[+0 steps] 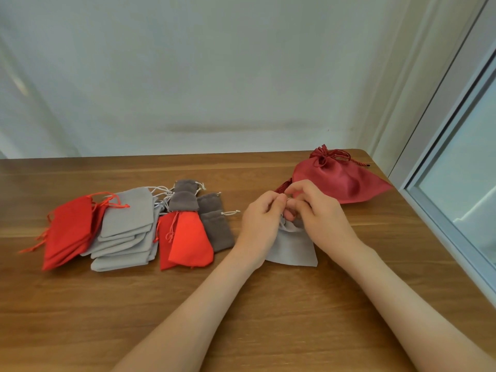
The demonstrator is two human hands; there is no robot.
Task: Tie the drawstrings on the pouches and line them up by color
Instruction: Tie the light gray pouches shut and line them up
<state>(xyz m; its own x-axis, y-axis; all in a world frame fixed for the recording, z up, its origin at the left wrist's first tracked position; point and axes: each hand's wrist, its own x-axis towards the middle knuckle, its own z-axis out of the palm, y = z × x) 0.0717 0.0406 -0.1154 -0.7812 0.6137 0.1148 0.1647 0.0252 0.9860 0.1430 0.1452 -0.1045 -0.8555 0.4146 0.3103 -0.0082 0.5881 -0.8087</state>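
A light grey pouch (292,247) lies on the desk (268,304) just in front of the person, its mouth gathered and lifted. The left hand (261,214) and the right hand (318,208) are brought together above that mouth. The grip of each is pinched on the drawstrings (289,200), of which only a pale scrap is seen between the fingertips. The knot appears to be in the making. For a good result, the mouth should be held bunched tight while the cords are crossed, both ends should be pulled evenly, and the pouch should not be dragged across the desk. Once tied, it would best be placed with the light grey pile (126,229) beside the red pile (69,229), well apart from the big dark red bag (341,178).
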